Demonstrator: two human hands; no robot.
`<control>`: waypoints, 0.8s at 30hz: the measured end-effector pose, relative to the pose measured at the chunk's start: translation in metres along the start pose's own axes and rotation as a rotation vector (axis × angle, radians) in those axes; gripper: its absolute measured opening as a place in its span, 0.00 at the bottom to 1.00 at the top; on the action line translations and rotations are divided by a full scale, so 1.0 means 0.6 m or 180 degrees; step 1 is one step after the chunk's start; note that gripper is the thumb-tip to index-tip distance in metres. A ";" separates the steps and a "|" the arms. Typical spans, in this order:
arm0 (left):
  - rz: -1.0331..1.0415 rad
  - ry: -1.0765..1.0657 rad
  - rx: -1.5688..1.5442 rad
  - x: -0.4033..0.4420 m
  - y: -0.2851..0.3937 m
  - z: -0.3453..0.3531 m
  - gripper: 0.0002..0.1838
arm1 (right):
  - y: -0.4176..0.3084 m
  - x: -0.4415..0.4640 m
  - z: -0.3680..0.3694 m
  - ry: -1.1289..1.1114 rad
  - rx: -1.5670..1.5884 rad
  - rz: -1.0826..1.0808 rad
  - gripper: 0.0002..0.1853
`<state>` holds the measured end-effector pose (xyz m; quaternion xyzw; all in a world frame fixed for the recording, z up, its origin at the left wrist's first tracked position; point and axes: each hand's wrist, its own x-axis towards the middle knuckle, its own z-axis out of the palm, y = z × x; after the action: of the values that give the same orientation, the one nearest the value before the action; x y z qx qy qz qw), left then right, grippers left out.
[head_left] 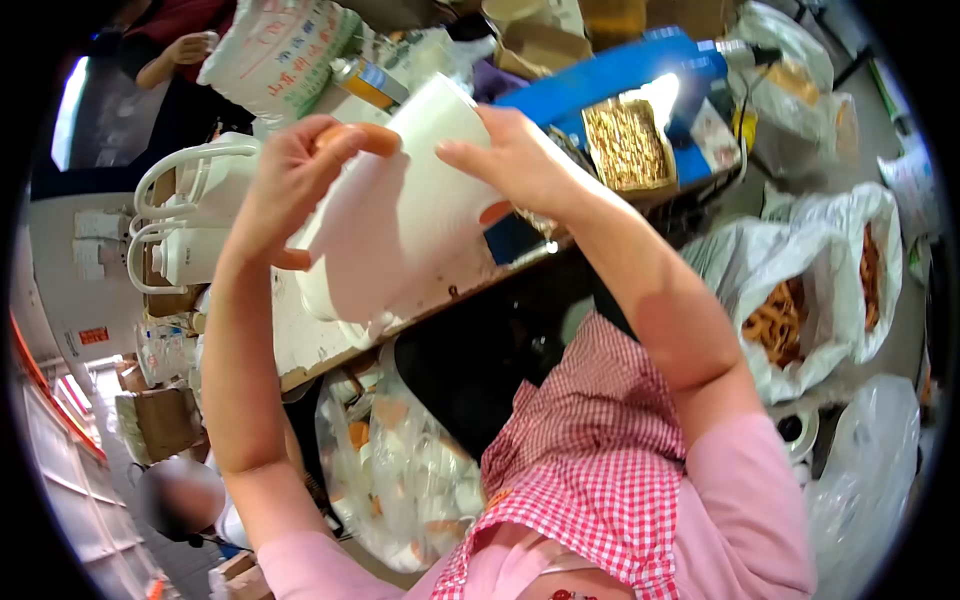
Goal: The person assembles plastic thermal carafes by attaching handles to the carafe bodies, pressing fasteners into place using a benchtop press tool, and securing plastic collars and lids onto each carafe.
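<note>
A large white smooth vessel [400,200] is tilted between my two hands above the worktable. My left hand [290,185] is closed around an orange-brown curved piece [375,139] at the vessel's left side; part of this piece is hidden by the fingers. My right hand [510,155] grips the upper right side of the vessel, thumb on its outer face and the other fingers largely hidden. A small orange-brown bit shows below my right hand at the vessel's edge; I cannot make out what it is.
White handled jugs [195,255] stand left of the worktable [300,345]. Behind are a blue tool [600,75], a gold textured block [628,145] and a spray can [368,82]. Bags of orange-brown pieces [775,325] lie right; a clear bag [400,470] sits below. Other people are at left.
</note>
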<state>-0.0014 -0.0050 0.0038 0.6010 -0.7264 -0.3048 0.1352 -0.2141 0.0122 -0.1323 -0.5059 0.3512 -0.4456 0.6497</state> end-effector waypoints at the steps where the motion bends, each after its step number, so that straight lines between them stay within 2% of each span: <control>1: -0.0128 -0.0034 0.0010 0.001 0.007 -0.002 0.17 | 0.004 0.001 0.000 0.0026 -0.0006 -0.0024 0.25; 3: -0.0283 -0.0123 0.0165 0.004 0.008 0.001 0.17 | 0.000 -0.002 -0.001 -0.0002 -0.0116 0.0041 0.24; 5: 0.0348 0.0087 0.0681 0.003 0.006 0.005 0.18 | 0.006 -0.002 0.000 0.0036 -0.0065 0.0016 0.24; 7: 0.0303 0.0110 0.0958 -0.001 0.013 0.009 0.18 | 0.005 0.003 0.001 0.0059 -0.0037 -0.0040 0.24; 9: 0.0586 0.0213 0.1180 -0.001 0.008 0.016 0.13 | 0.009 0.004 0.002 0.0097 -0.0045 -0.0076 0.24; 10: 0.0370 0.0197 0.1274 -0.004 0.015 0.012 0.17 | 0.010 0.005 0.000 0.0099 -0.0026 -0.0078 0.24; 14: 0.0317 0.0254 0.1276 -0.007 0.015 0.016 0.17 | 0.005 0.003 -0.001 0.0037 -0.0147 -0.0065 0.24; 23: 0.0504 0.0328 0.1177 -0.008 0.011 0.022 0.13 | 0.016 0.011 0.001 0.0121 -0.0178 -0.0299 0.25; 24: 0.0353 0.0344 0.1360 -0.011 0.015 0.019 0.13 | 0.015 0.007 0.001 0.0156 -0.0116 -0.0286 0.26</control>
<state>-0.0133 0.0051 0.0017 0.5906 -0.7981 -0.1035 0.0601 -0.2100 0.0094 -0.1411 -0.5218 0.3520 -0.4801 0.6109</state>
